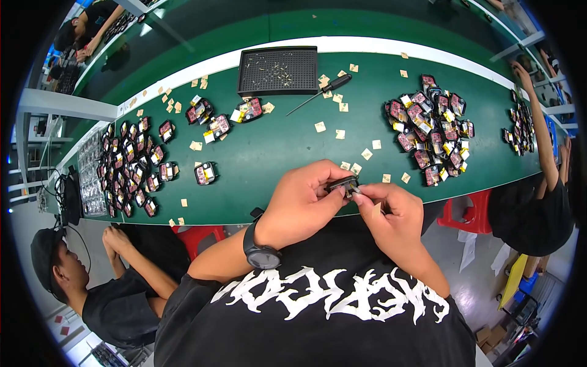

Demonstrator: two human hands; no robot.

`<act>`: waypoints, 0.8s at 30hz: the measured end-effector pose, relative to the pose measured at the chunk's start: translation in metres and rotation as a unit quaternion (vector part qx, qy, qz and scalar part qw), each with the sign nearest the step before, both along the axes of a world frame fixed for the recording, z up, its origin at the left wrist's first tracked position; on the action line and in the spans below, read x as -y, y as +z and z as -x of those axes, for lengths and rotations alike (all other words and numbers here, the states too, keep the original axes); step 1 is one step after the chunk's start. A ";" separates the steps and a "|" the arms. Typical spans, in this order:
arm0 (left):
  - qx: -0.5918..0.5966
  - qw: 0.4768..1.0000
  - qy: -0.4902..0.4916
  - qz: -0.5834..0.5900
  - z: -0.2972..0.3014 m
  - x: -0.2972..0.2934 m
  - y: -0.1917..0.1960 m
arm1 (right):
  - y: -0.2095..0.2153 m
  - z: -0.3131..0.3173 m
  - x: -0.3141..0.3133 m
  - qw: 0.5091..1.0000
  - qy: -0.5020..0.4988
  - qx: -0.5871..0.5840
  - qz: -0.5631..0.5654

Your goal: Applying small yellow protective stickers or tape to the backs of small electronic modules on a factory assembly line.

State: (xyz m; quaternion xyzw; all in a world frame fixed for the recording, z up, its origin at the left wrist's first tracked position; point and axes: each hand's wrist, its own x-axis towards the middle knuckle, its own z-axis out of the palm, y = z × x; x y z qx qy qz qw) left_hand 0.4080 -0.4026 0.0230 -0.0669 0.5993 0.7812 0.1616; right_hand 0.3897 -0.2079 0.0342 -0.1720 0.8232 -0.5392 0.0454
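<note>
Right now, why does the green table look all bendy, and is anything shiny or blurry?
In the head view, the fisheye lens bends the green table and its white edge into a curve, with black corners round the picture. Overhead light glares pale on the far tabletop. The left hand and right hand, holding a small black part, look sharp; things near the rim look squashed and softer.

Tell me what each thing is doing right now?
Left hand: shut on the small black part.
Right hand: fingers pinching the same part's end.
Small black part: held up between both hands.
Screwdriver: lying flat on the green table, untouched.
Black tray: flat, a few tiny bits inside.
Right pile of parts: heaped loosely.
</note>
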 end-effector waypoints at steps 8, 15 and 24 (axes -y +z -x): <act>0.002 0.999 -0.026 -0.026 -0.002 -0.001 0.000 | 0.003 0.003 0.002 1.000 0.007 0.003 0.005; 0.001 0.996 -0.078 -0.049 -0.004 0.006 0.007 | 0.001 0.004 -0.002 0.971 -0.075 0.190 0.121; -0.022 0.989 -0.128 -0.070 -0.001 0.017 0.002 | 0.007 0.009 -0.001 0.935 -0.033 0.324 0.141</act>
